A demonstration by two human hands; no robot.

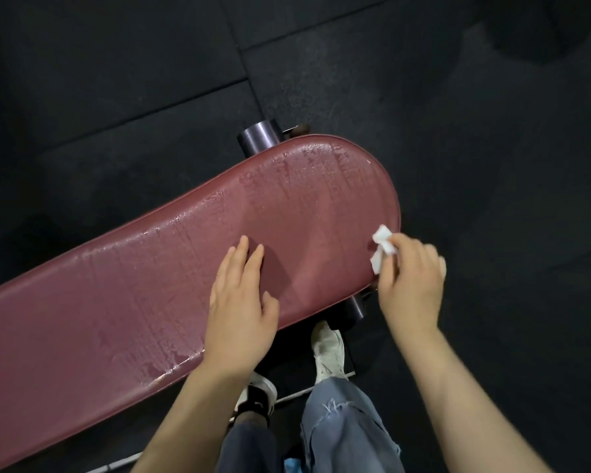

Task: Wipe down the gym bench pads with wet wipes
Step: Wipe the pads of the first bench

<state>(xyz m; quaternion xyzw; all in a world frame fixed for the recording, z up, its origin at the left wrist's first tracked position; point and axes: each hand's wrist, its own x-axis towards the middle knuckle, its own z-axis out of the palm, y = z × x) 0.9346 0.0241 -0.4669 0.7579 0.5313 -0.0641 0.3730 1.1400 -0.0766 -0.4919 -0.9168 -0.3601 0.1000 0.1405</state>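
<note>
Right hand [411, 285] pinches a crumpled white wet wipe [382, 247] at the maroon vinyl bench pad [151, 295] rim; left hand [239, 308] flat, bracing; follow the curved edge with overlapping strokes

Room's dim, black floor [116, 80] swallows most detail, and corners fall off to near black. Light comes from overhead: the wet streaks on the maroon bench pad [151, 285] throw specular glare along the far edge and the near rim. Left hand [239, 312] casts a soft shadow on the pad to its right. Right hand [413, 281] and the wet wipe [381, 247] slightly motion-blurred. Wide-angle bend curves the pad's long edges. Centre sharp, edges soft.
</note>
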